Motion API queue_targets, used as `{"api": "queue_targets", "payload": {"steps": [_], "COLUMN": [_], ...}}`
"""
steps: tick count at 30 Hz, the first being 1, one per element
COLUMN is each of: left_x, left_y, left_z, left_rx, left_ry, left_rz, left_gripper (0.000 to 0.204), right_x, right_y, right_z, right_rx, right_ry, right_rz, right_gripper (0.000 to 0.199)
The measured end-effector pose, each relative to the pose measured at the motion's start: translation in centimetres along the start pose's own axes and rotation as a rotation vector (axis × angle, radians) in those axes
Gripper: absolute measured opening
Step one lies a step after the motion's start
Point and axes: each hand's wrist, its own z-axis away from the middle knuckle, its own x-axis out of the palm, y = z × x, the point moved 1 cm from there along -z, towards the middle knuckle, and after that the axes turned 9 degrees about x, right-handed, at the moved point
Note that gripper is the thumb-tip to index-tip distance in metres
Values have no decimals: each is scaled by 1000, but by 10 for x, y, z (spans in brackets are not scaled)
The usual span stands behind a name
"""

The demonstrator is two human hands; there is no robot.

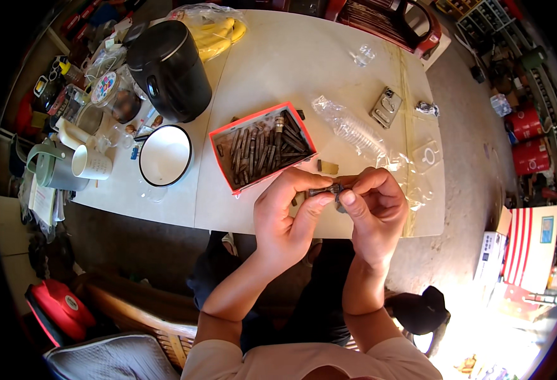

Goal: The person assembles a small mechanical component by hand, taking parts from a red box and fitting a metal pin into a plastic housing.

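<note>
My left hand (288, 212) and my right hand (376, 209) meet above the table's near edge and pinch a small dark metal bolt (326, 189) between their fingertips. The bolt lies level, with each hand gripping one end. Just beyond my left hand stands an open red cardboard box (224, 158) filled with several similar dark bolts (262, 149). A small brownish piece (328, 167) lies on the table between the box and my hands.
On the pale table (291, 69) are a clear plastic bag (354, 130), a small metal plate (386, 107), a black pot (170, 66), a white enamel bowl (165, 155), a white mug (91, 163) and bananas in a bag (218, 30). A wooden chair (132, 310) stands lower left.
</note>
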Motion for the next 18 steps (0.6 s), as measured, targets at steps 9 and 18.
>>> {"api": "queue_targets", "payload": {"steps": [9,18], "left_x": [-1,6], "left_y": [-4,-17], "left_z": [-1,-1], "left_rx": [65,-226], "left_ry": [-30,-23], "left_rz": [-113,781], "left_gripper": [14,15], "right_x": [3,4], "right_y": [-1,3], "right_z": [0,-3], "right_rx": [16,109], "right_ry": [-25,-27], "right_rz": [-9,-315], "right_gripper": [14,15]}}
